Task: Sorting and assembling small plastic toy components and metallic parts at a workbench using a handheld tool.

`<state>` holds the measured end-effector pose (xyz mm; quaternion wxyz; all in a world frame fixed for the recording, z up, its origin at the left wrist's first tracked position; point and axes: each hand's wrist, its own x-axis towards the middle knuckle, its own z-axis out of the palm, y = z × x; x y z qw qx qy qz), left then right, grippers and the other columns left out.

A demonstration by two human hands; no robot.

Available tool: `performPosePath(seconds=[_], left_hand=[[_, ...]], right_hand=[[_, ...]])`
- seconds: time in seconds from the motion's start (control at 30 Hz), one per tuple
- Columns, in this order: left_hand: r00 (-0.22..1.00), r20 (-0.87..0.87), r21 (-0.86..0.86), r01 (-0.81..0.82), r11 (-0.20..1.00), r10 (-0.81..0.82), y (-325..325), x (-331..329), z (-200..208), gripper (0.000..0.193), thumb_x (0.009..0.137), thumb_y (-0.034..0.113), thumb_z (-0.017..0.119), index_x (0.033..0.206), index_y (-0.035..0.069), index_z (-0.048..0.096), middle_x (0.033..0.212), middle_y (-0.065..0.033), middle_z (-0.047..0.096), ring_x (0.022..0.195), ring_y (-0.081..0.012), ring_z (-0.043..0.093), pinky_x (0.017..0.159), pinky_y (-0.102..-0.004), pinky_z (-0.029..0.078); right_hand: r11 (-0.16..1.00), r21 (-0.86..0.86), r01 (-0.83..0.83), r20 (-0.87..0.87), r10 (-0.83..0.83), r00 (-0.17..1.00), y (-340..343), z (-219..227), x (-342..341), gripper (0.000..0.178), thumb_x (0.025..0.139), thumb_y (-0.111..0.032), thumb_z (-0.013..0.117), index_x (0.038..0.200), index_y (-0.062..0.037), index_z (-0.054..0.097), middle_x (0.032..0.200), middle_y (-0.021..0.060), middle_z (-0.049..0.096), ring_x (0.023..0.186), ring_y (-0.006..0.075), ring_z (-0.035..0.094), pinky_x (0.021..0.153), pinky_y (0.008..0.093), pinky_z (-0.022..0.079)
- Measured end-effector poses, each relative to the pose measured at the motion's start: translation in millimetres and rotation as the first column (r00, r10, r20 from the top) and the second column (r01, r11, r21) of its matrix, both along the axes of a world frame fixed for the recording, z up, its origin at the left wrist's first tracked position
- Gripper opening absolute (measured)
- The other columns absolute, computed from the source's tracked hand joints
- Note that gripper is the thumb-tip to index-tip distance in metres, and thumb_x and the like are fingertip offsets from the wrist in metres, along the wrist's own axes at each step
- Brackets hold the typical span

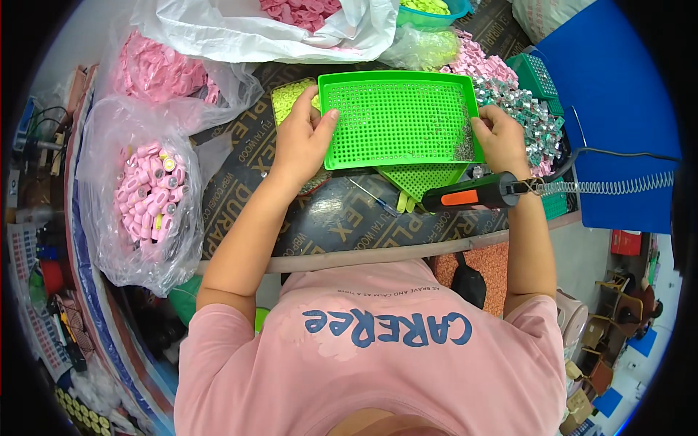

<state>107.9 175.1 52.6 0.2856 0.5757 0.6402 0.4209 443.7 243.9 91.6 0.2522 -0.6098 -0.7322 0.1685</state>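
Observation:
A bright green tray (400, 78) with a grid of small holes is held up over the table between my two hands. My left hand (302, 138) grips its left edge, thumb on the rim. My right hand (502, 138) pinches the right edge. Small metal screws (464, 145) lie heaped along the tray's right end, and many of the holes on the left look filled. Beneath the tray, a second green perforated tray (425, 178) shows partly. A black electric screwdriver (465, 198) with an orange switch hangs just below my right hand, in front of the wrist.
A transparent bag of pink plastic pieces (151, 189) sits at left, with bags of pink parts (160, 69) behind. Small metal and pink parts (520, 109) are piled at right, near a green basket (536, 76). A thin screwdriver (372, 196) lies near the table's front edge.

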Motion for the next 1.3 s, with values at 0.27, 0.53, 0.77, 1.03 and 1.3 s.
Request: performPosePath(seconds=[0.27, 0.53, 0.77, 1.03, 1.3], left_hand=[[0.989, 0.066, 0.195, -0.142, 0.97, 0.131, -27.7, -28.0, -17.1, 0.05, 0.095, 0.017, 0.065, 0.138, -0.002, 0.049, 0.074, -0.0087, 0.058, 0.066, -0.0191, 0.059, 0.064, -0.0345, 0.048], [0.972, 0.041, 0.187, -0.235, 0.954, 0.231, -43.5, -49.7, -12.0, 0.046, 0.097, 0.015, 0.063, 0.139, 0.0, 0.052, 0.082, -0.0102, 0.065, 0.071, -0.0175, 0.063, 0.068, -0.0318, 0.051], [0.882, 0.458, 0.138, -0.194, 0.971, 0.111, -47.8, -86.5, -12.7, 0.045, 0.104, 0.01, 0.055, 0.145, -0.004, 0.044, 0.108, -0.0093, 0.067, 0.098, -0.0116, 0.062, 0.085, -0.026, 0.049], [0.968, 0.223, 0.184, -0.159, 0.97, 0.116, -29.6, -47.6, 1.4, 0.044, 0.1, 0.018, 0.062, 0.139, 0.001, 0.053, 0.09, -0.0074, 0.068, 0.08, -0.0122, 0.064, 0.074, -0.0285, 0.051], [0.708, 0.674, 0.201, 0.098, 0.975, -0.211, 15.4, -2.8, 55.6, 0.045, 0.103, 0.024, 0.06, 0.14, 0.0, 0.053, 0.106, -0.0071, 0.065, 0.086, -0.0122, 0.065, 0.077, -0.0261, 0.052]], right_hand=[[0.991, 0.052, -0.12, -0.142, 0.126, 0.982, 2.3, -3.0, -31.3, 0.02, 0.09, -0.013, 0.068, 0.104, 0.001, 0.069, 0.087, 0.0174, 0.072, 0.078, 0.029, 0.071, 0.072, 0.0368, 0.055], [0.977, -0.032, -0.212, -0.298, 0.193, 0.935, -3.7, 9.6, -56.0, 0.026, 0.094, -0.018, 0.068, 0.111, 0.0017, 0.07, 0.083, 0.0112, 0.072, 0.073, 0.0169, 0.068, 0.067, 0.0317, 0.054], [0.86, -0.389, -0.33, -0.55, 0.071, 0.832, -2.3, 25.7, -25.2, 0.04, 0.103, -0.031, 0.061, 0.124, 0.0022, 0.065, 0.093, 0.0065, 0.067, 0.07, 0.0099, 0.063, 0.057, 0.0236, 0.053], [0.869, -0.356, -0.344, -0.538, 0.111, 0.836, -4.9, 29.4, -34.9, 0.05, 0.098, -0.037, 0.066, 0.129, 0.0011, 0.058, 0.095, 0.0046, 0.068, 0.061, 0.008, 0.057, 0.047, 0.0245, 0.045], [0.982, -0.183, -0.054, -0.428, -0.031, 0.903, 59.2, 43.0, 52.4, 0.031, 0.098, -0.032, 0.063, 0.111, -0.0056, 0.072, 0.078, -0.0002, 0.066, 0.06, 0.0073, 0.059, 0.049, 0.0241, 0.045]])
